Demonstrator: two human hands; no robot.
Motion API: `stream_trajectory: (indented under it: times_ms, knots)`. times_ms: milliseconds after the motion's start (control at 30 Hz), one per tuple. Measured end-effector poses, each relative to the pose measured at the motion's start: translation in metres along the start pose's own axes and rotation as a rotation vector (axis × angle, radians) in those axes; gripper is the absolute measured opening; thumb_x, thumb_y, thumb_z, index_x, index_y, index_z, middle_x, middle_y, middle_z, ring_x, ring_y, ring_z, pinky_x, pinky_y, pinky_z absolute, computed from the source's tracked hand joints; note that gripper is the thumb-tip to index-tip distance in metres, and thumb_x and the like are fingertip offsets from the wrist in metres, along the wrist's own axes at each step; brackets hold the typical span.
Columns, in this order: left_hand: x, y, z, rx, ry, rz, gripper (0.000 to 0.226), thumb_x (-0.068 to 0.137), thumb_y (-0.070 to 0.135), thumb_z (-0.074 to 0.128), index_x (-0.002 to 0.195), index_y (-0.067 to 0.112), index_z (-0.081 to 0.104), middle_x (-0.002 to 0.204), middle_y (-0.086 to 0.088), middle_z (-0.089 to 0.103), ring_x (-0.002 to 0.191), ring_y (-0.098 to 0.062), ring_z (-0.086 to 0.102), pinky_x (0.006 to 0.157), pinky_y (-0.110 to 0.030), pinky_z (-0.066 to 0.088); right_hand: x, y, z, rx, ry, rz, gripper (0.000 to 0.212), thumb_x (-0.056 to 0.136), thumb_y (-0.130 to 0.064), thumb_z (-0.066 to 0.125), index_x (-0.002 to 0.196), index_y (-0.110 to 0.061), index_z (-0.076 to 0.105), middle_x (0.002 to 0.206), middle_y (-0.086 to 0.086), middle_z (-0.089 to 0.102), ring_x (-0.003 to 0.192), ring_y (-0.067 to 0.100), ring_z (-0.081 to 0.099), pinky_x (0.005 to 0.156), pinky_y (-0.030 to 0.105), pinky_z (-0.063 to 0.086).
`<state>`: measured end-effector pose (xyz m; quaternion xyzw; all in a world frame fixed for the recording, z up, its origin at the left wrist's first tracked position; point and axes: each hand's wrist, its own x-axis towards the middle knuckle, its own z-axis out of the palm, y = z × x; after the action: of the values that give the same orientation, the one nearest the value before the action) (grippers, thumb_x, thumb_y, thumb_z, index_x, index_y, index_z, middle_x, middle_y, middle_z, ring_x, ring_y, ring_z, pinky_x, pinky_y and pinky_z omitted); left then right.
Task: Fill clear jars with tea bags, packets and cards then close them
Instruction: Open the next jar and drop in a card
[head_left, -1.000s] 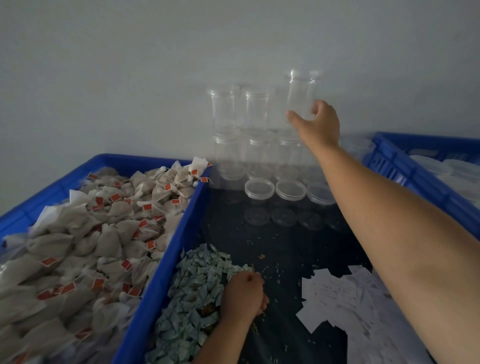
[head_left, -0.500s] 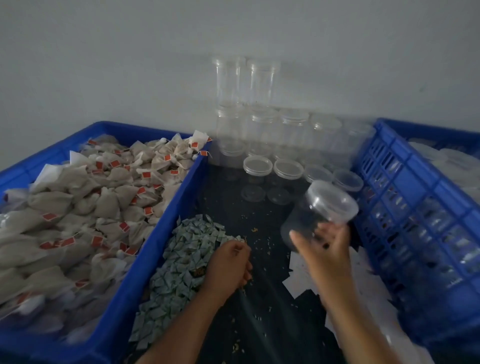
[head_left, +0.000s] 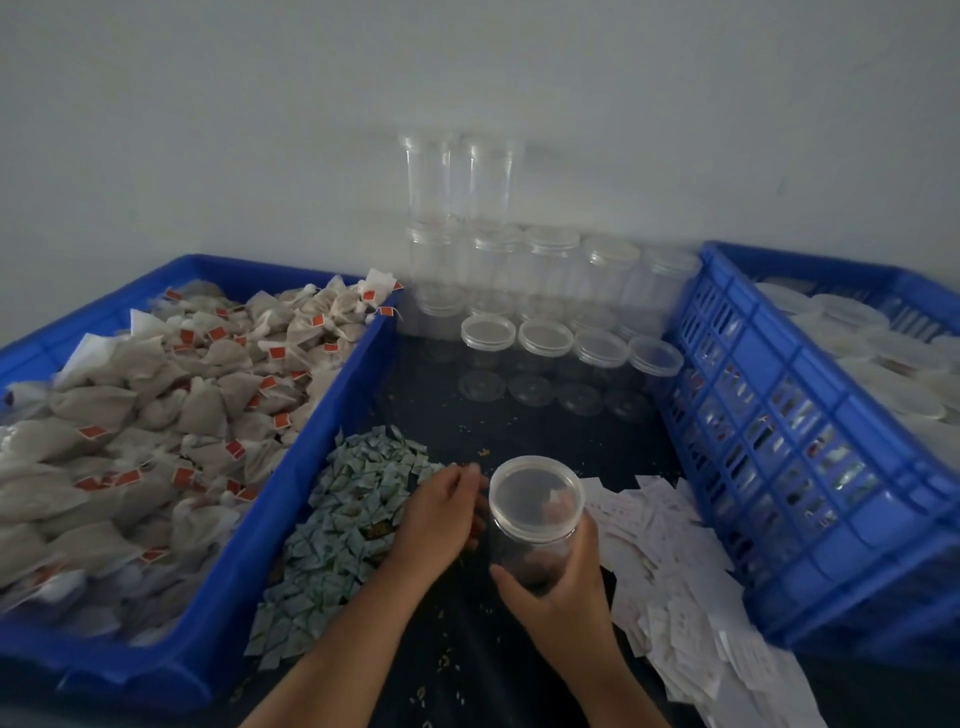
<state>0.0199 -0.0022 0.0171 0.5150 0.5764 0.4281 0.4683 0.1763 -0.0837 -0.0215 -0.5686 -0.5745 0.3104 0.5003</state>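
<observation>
From the head view, we see the right hand (head_left: 558, 597) wrapped round the lower part of a clear jar (head_left: 535, 514). Half a second ago it held the jar tilted, higher up by the right blue crate (head_left: 779, 415). Now the jar is upright with its mouth up, low over the dark bench (head_left: 519, 436), between the packets (head_left: 337, 525) and the white cards (head_left: 670, 551). The left hand (head_left: 441, 514) has stayed at the edge of the packets with its fingers curled, just beside the jar. We cannot tell whether it holds a packet. The tea bags (head_left: 156, 415) are unchanged.
</observation>
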Motion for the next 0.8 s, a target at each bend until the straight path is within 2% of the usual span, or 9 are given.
stream_trajectory:
  times_ms: [100, 200, 267, 367, 433, 500, 667, 733, 800]
  knots:
    - [-0.015, 0.03, -0.008, -0.041, -0.073, 0.385, 0.047, 0.103, 0.071, 0.049, 0.128, 0.036, 0.068, 0.119, 0.02, 0.07, 0.116, 0.0, 0.066, 0.089, -0.02, 0.056, 0.001, -0.004, -0.001, 0.023, 0.0, -0.048, 0.099, 0.072, -0.033, 0.095, 0.149, -0.053, 0.036, 0.143, -0.02, 0.058, 0.133, 0.008, 0.061, 0.105, 0.025, 0.054]
    - [-0.027, 0.053, -0.014, 0.485, -0.302, 0.748, 0.061, 0.092, 0.081, 0.057, 0.145, 0.051, 0.053, 0.155, 0.03, 0.041, 0.151, -0.001, 0.033, 0.112, -0.015, 0.039, 0.002, -0.005, -0.002, 0.036, -0.037, -0.081, 0.087, 0.082, -0.024, 0.093, 0.15, -0.041, 0.042, 0.137, -0.006, 0.066, 0.123, 0.021, 0.07, 0.095, 0.039, 0.062]
    - [-0.031, 0.064, -0.014, 0.78, -0.373, 0.839, 0.065, 0.089, 0.079, 0.062, 0.146, 0.05, 0.05, 0.153, 0.028, 0.039, 0.145, 0.005, 0.029, 0.114, -0.025, 0.04, 0.002, -0.007, -0.004, 0.049, -0.04, -0.089, 0.079, 0.084, -0.022, 0.093, 0.147, -0.036, 0.048, 0.133, -0.002, 0.068, 0.12, 0.023, 0.072, 0.091, 0.041, 0.064]
    - [-0.035, 0.072, -0.014, 0.913, -0.414, 0.81, 0.064, 0.091, 0.082, 0.054, 0.147, 0.051, 0.044, 0.138, 0.023, 0.039, 0.133, -0.003, 0.035, 0.107, -0.034, 0.045, 0.001, -0.011, -0.005, 0.048, -0.033, -0.077, 0.077, 0.08, -0.032, 0.096, 0.143, -0.041, 0.052, 0.131, -0.004, 0.07, 0.118, 0.019, 0.072, 0.09, 0.034, 0.063]
    - [-0.039, 0.069, -0.007, 0.955, -0.328, 0.804, 0.058, 0.094, 0.082, 0.045, 0.143, 0.05, 0.046, 0.129, 0.02, 0.04, 0.125, -0.006, 0.038, 0.103, -0.035, 0.048, -0.001, -0.011, -0.003, -0.003, -0.022, -0.076, 0.078, 0.077, -0.037, 0.097, 0.14, -0.049, 0.052, 0.128, -0.012, 0.071, 0.114, 0.011, 0.073, 0.085, 0.027, 0.063]
    - [-0.046, 0.062, 0.005, 0.944, -0.173, 0.726, 0.053, 0.098, 0.081, 0.036, 0.136, 0.046, 0.049, 0.124, 0.016, 0.044, 0.121, -0.009, 0.041, 0.1, -0.035, 0.051, -0.003, -0.01, -0.001, -0.051, 0.035, -0.055, 0.078, 0.072, -0.049, 0.096, 0.134, -0.057, 0.05, 0.126, -0.022, 0.069, 0.11, 0.0, 0.071, 0.082, 0.019, 0.06]
    - [-0.045, 0.067, 0.014, 0.927, 0.048, 0.525, 0.06, 0.09, 0.09, 0.028, 0.129, 0.049, 0.048, 0.121, 0.016, 0.048, 0.111, -0.007, 0.047, 0.086, -0.027, 0.046, 0.001, -0.009, 0.0, -0.104, 0.118, -0.06, 0.087, 0.068, -0.074, 0.091, 0.14, -0.058, 0.044, 0.133, -0.027, 0.063, 0.117, -0.005, 0.066, 0.088, 0.023, 0.059]
    - [-0.04, 0.08, 0.003, 0.89, 0.114, 0.468, 0.062, 0.089, 0.091, 0.026, 0.128, 0.049, 0.049, 0.115, 0.02, 0.045, 0.105, -0.003, 0.047, 0.084, -0.027, 0.046, 0.003, -0.007, -0.001, -0.024, 0.167, -0.047, 0.086, 0.069, -0.07, 0.093, 0.14, -0.056, 0.047, 0.135, -0.024, 0.064, 0.12, 0.0, 0.067, 0.094, 0.028, 0.06]
    - [-0.032, 0.09, -0.009, 0.733, 0.124, 0.365, 0.06, 0.089, 0.089, 0.028, 0.122, 0.047, 0.057, 0.102, 0.024, 0.057, 0.091, 0.002, 0.06, 0.08, -0.028, 0.053, 0.003, -0.003, -0.004, 0.078, 0.198, -0.013, 0.084, 0.069, -0.059, 0.096, 0.138, -0.059, 0.047, 0.136, -0.023, 0.065, 0.124, 0.001, 0.066, 0.105, 0.036, 0.058]
